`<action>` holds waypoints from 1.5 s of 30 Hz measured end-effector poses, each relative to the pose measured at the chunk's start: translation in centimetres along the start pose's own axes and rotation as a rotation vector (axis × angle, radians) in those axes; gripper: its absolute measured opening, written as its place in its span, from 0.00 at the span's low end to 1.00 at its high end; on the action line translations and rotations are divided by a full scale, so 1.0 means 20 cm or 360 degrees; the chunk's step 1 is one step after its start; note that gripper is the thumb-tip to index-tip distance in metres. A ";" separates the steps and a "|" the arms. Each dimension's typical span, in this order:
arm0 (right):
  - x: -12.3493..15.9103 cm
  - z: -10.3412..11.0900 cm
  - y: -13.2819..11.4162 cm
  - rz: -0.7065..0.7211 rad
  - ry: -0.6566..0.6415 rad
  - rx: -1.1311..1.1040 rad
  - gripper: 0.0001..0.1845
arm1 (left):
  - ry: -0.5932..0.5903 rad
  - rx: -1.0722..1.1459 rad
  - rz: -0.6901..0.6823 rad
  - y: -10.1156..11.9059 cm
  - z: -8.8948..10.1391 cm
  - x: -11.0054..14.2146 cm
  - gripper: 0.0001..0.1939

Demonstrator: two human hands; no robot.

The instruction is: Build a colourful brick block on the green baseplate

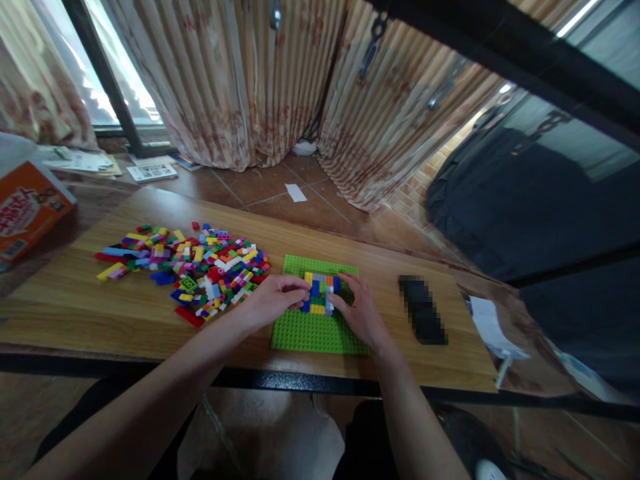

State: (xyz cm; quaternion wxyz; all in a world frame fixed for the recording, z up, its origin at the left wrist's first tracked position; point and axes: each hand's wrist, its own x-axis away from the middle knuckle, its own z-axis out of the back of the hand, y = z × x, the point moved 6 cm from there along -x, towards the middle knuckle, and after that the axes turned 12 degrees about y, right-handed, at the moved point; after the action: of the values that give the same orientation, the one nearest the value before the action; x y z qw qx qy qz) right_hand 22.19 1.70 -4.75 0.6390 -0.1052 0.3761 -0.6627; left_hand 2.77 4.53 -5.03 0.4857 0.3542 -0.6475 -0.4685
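Observation:
A green baseplate (320,337) lies flat on the wooden table, and on it stands a low block build of toy bricks (317,307) in yellow, blue, orange and grey. My left hand (277,301) is at the left side of the build, thumb and index finger pinched together at its edge; whatever is between the fingertips is too small to make out. Around the right side of the build curls my right hand (361,312), its thumb on the near right part and its fingers at the far right corner. A large heap of loose toy bricks (200,257) lies to the left.
A dark, pixelated flat object (423,310) lies on the table (210,353) to the right. An orange box (30,210) stands at the far left. Beyond the table are papers (153,171) and patterned curtains (210,80). A dark metal bar (500,53) crosses overhead.

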 end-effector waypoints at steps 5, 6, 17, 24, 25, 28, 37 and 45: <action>0.00 -0.01 0.00 -0.0020 0.0002 -0.0029 0.29 | 0.0010 -0.0035 -0.0002 -0.01 0.01 0.00 0.11; 0.00 -0.01 0.00 -0.0026 0.0004 -0.0031 0.29 | 0.0012 -0.0034 0.0002 -0.01 0.01 0.00 0.11; -0.07 0.06 0.07 -0.0336 0.0253 -0.0401 0.26 | 0.0110 -0.0031 -0.0062 0.08 0.06 0.01 0.11; -0.07 0.14 -0.05 -0.0209 0.0651 -0.0308 0.21 | 0.0408 0.0251 -0.0182 0.20 0.26 0.00 0.13; -0.07 0.14 -0.08 -0.0169 0.0653 -0.0290 0.19 | 0.0457 0.0296 -0.0190 0.21 0.29 0.00 0.14; -0.06 0.09 -0.19 -0.0045 0.0604 -0.0276 0.16 | 0.0593 0.0416 -0.0239 0.25 0.38 0.01 0.14; 0.08 -0.26 -0.57 0.0531 0.0053 -0.0233 0.11 | 0.0818 0.0537 -0.0346 0.29 0.52 0.01 0.12; 0.10 -0.43 -0.63 0.0630 -0.0132 -0.0196 0.15 | 0.0802 0.0497 -0.0309 0.28 0.53 0.01 0.12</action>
State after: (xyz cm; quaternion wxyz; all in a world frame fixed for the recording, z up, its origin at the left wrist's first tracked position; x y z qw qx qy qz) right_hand 6.87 1.71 -3.53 0.7641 -0.0952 0.4026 -0.4950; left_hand -7.37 8.94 -0.57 0.5236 0.5895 -0.5340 -0.3051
